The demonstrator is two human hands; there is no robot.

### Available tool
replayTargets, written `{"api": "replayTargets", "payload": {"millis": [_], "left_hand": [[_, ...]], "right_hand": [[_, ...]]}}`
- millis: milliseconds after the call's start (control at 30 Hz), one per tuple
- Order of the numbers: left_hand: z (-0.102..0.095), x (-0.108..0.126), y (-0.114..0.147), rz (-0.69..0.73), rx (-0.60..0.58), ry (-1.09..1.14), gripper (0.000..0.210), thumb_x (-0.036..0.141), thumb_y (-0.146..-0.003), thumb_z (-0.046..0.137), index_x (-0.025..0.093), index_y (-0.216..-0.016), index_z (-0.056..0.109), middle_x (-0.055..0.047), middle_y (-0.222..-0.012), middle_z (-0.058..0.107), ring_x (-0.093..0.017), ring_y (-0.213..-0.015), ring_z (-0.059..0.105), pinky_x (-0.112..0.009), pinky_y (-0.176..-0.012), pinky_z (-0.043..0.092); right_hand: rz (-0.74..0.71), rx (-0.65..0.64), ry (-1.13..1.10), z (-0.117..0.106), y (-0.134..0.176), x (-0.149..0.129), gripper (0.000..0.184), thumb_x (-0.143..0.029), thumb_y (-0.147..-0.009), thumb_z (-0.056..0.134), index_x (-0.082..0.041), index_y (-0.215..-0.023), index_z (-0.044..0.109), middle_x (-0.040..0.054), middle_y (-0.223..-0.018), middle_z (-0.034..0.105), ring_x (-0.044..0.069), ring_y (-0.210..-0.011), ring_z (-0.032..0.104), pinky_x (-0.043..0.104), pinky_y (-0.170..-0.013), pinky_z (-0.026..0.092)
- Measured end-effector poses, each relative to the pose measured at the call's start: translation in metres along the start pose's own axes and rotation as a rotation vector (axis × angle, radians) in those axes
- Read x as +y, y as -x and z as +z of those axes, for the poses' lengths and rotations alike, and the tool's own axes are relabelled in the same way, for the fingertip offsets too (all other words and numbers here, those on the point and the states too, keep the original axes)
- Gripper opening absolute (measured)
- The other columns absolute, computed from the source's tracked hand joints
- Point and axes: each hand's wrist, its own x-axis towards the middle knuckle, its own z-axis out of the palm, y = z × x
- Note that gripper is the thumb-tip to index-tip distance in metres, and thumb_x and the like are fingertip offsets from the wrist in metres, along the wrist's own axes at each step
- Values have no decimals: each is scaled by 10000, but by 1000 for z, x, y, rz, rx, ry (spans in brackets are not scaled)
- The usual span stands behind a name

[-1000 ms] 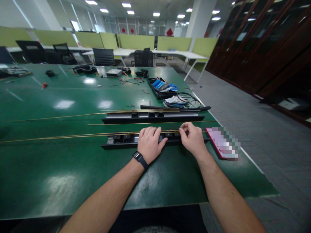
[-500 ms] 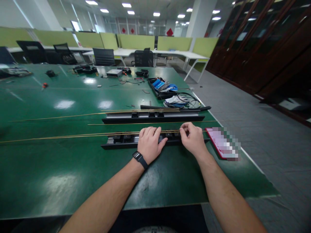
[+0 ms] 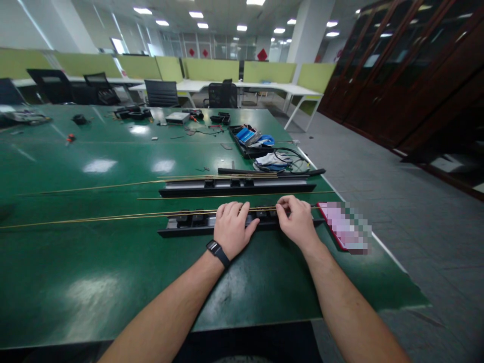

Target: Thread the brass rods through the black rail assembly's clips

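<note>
A black rail [image 3: 189,231] with a grey inner channel and several dark blocks in it lies before me on the table. Thin brass-coloured rods [image 3: 113,218] run along its top and reach far to the left. My left hand [image 3: 231,224] rests across the rail and rods with its fingers stretched out flat. At the right part of the rail, my right hand [image 3: 297,222] pinches a thin rod between thumb and fingertips; how many rods are in the pinch is hidden.
Behind lies a second black rail [image 3: 242,189] with rods, and a single rod [image 3: 181,197] between the two. A red-edged, pixelated flat object [image 3: 342,227] lies right. Farther back are gloves [image 3: 274,160], a black tray [image 3: 242,143] and tools. The green table [image 3: 124,282] ends at the right.
The view has shifted slightly, so the table appears a little lower. Both hands keep about the same place and pose on the rail and rods.
</note>
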Motion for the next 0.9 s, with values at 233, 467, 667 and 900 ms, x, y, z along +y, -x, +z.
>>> {"api": "replayTargets", "payload": {"millis": [233,467,667,900], "left_hand": [[-3,1,-2,-5,-17,-2,453,478,-1017,591,189,-1363,639,-124,-1275,724,-295,-1262,613,-487,-1107,393],[-3,1,-4,-3,-22,-4,455,478,-1022,582,181,-1362,639,-127,-1283,723,-294,-1266,611,-487,-1108,394],[-4,2,-5,-1,-18,-4,454,477,-1023,581,187,-1366,640,-131,-1282,724,-296,-1264,616,-486,-1105,399],[-4,1,-6,-3,-16,5,447,475,-1016,592,204,-1367,646,-130,-1283,726,-299,-1266,619,-487,-1106,404]], "right_hand": [[-15,7,9,1,0,2,73,-294,-958,557,-240,-959,606,25,-830,695,231,-830,647,435,-932,386],[-12,2,-3,1,-2,2,74,-290,-965,549,-240,-971,603,22,-822,694,230,-819,645,434,-924,392],[7,-5,-12,-1,-4,0,66,-293,-958,550,-245,-957,595,16,-799,688,224,-770,626,431,-902,397],[26,-1,-14,-1,-4,2,61,-301,-951,556,-249,-957,588,16,-795,683,225,-775,622,434,-927,395]]}}
